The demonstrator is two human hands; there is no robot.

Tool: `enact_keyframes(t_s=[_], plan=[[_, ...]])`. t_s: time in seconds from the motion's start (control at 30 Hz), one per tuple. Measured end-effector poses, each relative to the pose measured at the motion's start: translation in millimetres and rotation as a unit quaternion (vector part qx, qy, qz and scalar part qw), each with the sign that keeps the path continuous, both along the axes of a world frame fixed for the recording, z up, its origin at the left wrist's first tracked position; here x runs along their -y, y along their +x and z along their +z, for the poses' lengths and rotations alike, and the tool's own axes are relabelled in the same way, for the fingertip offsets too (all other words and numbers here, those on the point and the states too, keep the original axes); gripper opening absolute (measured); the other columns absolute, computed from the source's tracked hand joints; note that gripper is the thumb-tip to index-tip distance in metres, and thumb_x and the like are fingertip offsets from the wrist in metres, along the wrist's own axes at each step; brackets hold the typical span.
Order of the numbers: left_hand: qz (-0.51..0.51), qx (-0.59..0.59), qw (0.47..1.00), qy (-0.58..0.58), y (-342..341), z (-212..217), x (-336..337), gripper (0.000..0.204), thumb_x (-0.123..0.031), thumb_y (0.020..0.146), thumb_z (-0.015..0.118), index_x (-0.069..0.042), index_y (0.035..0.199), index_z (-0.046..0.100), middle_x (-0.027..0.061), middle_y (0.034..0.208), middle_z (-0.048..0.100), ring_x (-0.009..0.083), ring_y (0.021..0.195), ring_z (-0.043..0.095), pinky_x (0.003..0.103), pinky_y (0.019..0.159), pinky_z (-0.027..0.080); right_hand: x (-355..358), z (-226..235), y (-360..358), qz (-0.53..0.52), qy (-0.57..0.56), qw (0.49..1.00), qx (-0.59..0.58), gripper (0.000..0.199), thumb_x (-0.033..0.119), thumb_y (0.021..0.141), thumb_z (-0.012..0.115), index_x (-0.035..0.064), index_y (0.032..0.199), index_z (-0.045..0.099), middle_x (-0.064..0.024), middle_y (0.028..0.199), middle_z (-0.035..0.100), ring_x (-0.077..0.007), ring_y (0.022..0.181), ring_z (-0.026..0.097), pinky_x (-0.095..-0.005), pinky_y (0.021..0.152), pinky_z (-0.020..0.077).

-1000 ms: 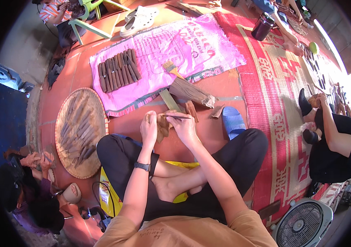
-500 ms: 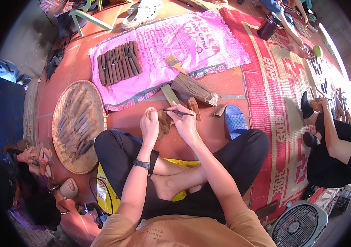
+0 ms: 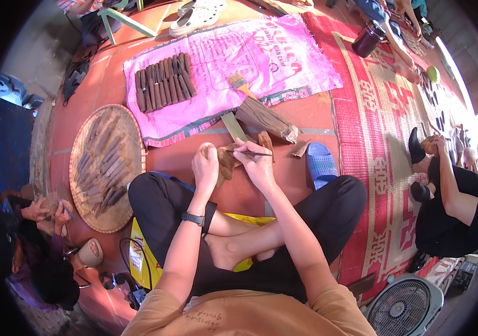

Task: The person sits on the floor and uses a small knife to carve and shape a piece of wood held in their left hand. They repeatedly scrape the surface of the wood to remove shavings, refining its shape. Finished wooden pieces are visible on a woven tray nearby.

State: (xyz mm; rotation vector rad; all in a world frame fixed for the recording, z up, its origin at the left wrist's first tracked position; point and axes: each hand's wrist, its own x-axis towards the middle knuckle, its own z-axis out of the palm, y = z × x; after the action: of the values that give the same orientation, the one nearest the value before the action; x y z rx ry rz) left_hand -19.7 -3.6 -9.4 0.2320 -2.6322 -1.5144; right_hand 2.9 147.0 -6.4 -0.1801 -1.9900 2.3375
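My left hand (image 3: 206, 167) is closed, its fingers curled round a crumpled brown leaf-like piece (image 3: 226, 163) that hangs between my two hands. Held pen-fashion in my right hand (image 3: 257, 168) is a thin dark stick-like tool (image 3: 257, 153), its tip pointing left toward the brown piece. What lies inside the left fingers is mostly hidden. Just beyond my hands rest a flat greenish strip (image 3: 233, 127), a bundle of brown dried sheets (image 3: 266, 120) and a wide paintbrush (image 3: 240, 84). A reddish-brown piece (image 3: 265, 143) lies beside the right hand.
A round woven tray (image 3: 85, 193) with several brown pieces lies at left. Dark brown rolls (image 3: 164, 83) line a pink sack (image 3: 211, 106). A blue slipper (image 3: 321, 162), a red patterned mat (image 3: 356, 185) and a fan (image 3: 404, 308) are at right. People sit on both sides.
The right hand and its tool have shifted slightly, the tool now lying a little lower and closer to level. The left hand keeps its grip. The whole view has tilted slightly.
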Motion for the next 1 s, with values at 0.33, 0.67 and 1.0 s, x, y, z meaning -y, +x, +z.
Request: enact_keyframes(t_s=[0.33,0.67,1.0], plan=[[0.004,-0.001,1.000,-0.012,-1,-6,3,0.036,-0.030,0.093,0.045,0.001,0.100,0.063,0.0256,0.092,0.065,0.0435,0.091,0.062,0.047,0.080,0.047,2,8,3,-0.016,-0.014,1.000,0.024,0.003,-0.006,0.083,0.066,-0.0060,0.085,0.064,-0.0148,0.101,0.070,-0.0222,0.118,0.058,-0.0283,0.093,0.0474],[0.005,0.013,1.000,-0.012,-2,-2,3,0.037,-0.031,0.093,0.045,0.000,0.101,0.063,0.0265,0.093,0.064,0.0448,0.094,0.061,0.048,0.082,0.046,3,14,2,-0.019,-0.050,0.998,0.034,0.002,-0.007,0.084,0.064,-0.0066,0.085,0.065,-0.0136,0.099,0.069,-0.0215,0.119,0.057,-0.0290,0.096,0.0471],[0.004,0.004,1.000,-0.007,-3,-5,3,0.037,-0.030,0.093,0.045,0.001,0.101,0.063,0.0256,0.093,0.065,0.0439,0.093,0.061,0.048,0.082,0.046,4,12,1,-0.002,-0.031,0.999,0.020,0.004,-0.007,0.085,0.064,-0.0065,0.089,0.066,-0.0172,0.107,0.068,-0.0204,0.118,0.058,-0.0278,0.097,0.0452]])
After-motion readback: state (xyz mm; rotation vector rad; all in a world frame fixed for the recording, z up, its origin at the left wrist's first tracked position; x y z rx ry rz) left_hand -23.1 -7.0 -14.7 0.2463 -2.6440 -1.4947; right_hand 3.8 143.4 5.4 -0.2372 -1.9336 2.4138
